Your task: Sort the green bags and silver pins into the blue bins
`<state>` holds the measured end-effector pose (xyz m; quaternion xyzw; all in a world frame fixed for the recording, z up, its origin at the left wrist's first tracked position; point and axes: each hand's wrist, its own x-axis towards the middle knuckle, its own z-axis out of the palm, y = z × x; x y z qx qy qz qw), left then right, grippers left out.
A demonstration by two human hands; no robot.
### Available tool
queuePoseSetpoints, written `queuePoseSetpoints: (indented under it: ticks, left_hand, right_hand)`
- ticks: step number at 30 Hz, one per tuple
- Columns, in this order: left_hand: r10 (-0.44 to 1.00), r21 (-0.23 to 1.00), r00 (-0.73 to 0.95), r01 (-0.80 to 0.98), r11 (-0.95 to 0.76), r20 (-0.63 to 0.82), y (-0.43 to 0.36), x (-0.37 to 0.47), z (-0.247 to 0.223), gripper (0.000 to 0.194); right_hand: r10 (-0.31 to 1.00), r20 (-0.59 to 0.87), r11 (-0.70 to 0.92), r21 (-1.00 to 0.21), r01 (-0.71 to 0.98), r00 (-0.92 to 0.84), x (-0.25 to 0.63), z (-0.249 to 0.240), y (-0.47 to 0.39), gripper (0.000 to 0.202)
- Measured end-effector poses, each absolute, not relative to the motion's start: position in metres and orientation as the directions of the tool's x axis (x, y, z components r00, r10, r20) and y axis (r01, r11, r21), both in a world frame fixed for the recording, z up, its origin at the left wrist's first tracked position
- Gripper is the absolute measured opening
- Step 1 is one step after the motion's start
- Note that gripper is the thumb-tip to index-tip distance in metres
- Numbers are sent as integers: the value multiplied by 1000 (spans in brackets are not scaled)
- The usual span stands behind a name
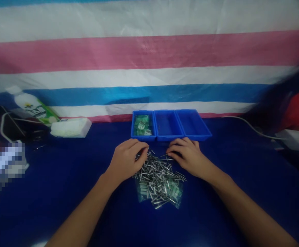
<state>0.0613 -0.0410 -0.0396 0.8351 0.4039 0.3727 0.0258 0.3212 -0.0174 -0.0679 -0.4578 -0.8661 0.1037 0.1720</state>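
Observation:
A loose heap of silvery blind rivets (pixel 162 178) lies on the blue table. Under its near edge show small clear greenish plastic bags (pixel 143 189) with rivets in them. My left hand (pixel 128 156) is at the heap's upper left edge, thumb and fingers bent together; what sits between the tips is hidden. On the upper right side, my right hand (pixel 186 154) has its fingers closed, with thin rivet shanks poking out to the left of its fingertips. Just beyond both hands stand three joined blue bins. Similar greenish bags (pixel 142 125) lie in the left bin (pixel 154 128).
The middle bin (pixel 168 125) has a rivet or two inside; the right bin (pixel 194 123) stands beside it. A tissue pack (pixel 71 127) and a white-green bottle (pixel 33 104) are at the back left. A white cable (pixel 252 128) runs at right. Striped sheeting (pixel 149 51) hangs behind.

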Motion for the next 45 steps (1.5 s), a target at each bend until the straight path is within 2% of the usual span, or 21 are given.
queuePoseSetpoints:
  ticks: [4, 7, 11, 14, 22, 35, 45]
  left_hand:
    - [696, 338, 400, 662, -669, 597, -41, 61, -39, 16]
    - [702, 347, 397, 660, -666, 592, -42, 62, -39, 15]
    - [691, 370, 403, 626, -687, 600, -46, 65, -38, 13]
    - [675, 405, 396, 575, -710, 622, -49, 69, -37, 14]
    - [634, 454, 334, 479, -751, 697, -55, 76, -30, 10]
    - [605, 450, 319, 442, -776, 730, -63, 83, -22, 12]
    - [613, 494, 283, 392, -776, 738, -65, 87, -19, 10]
  right_hand:
    - [840, 222, 542, -340, 769, -494, 319, -67, -18, 21]
    - [845, 271, 535, -437, 723, -461, 312, -59, -22, 21]
    - [827, 406, 562, -596, 573, -389, 302, -47, -32, 13]
    - [794, 502, 607, -637, 476, -342, 296, -43, -39, 8]
    - [721, 627, 691, -620, 370, -295, 292, -40, -47, 13]
    - [683, 670, 729, -601, 327, -292, 291, -30, -56, 25]
    - [636, 692, 772, -567, 288, -342, 291, -25, -58, 25]
